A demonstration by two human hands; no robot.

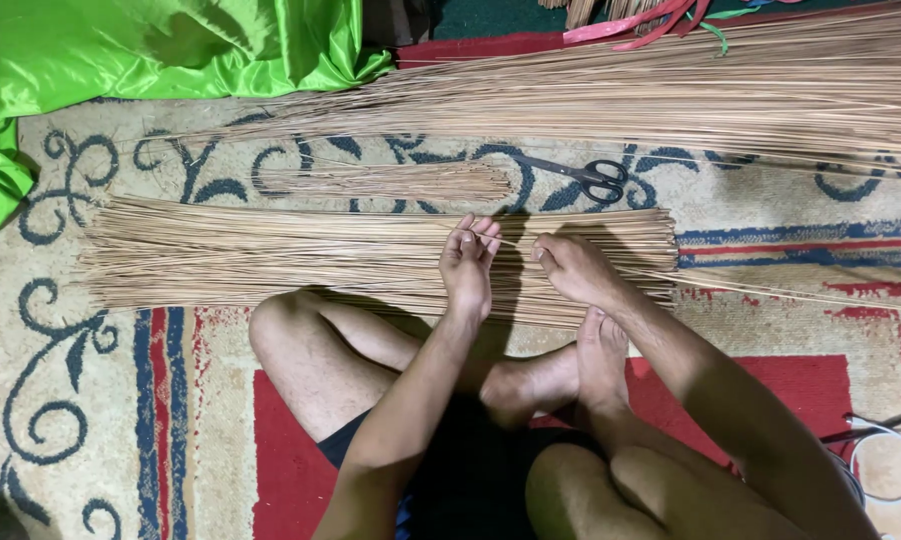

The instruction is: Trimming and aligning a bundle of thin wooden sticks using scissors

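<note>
floor: patterned carpet [100,400], cream with dark blue scrolls and red blocks; you sit cross-legged on it, knees and bare feet in the lower middle of the view
background: shiny green cloth [150,45] bunched at the top left, trailing down the left edge; pink and green ribbons [660,22] at the top edge, right of centre
near pile: cut stick bundle [270,255] lying flat across the carpet just in front of your legs, ends fairly even on the left
far pile: long uncut sticks [670,100] fanned across the top, running out past the right edge
small pile: short loose sticks [400,182] between the two bigger piles
scissors: black-handled scissors [585,177] on the carpet just right of the small pile, well apart from both hands
left hand: left hand [468,265] over the near pile; grip closed, fingertips pinching one thin single stick [515,243]
right hand: right hand [575,270] just beside the left; grip closed on the same stick, which trails off to the right
lower right: white cable [895,460] and a plug at the frame corner
</note>
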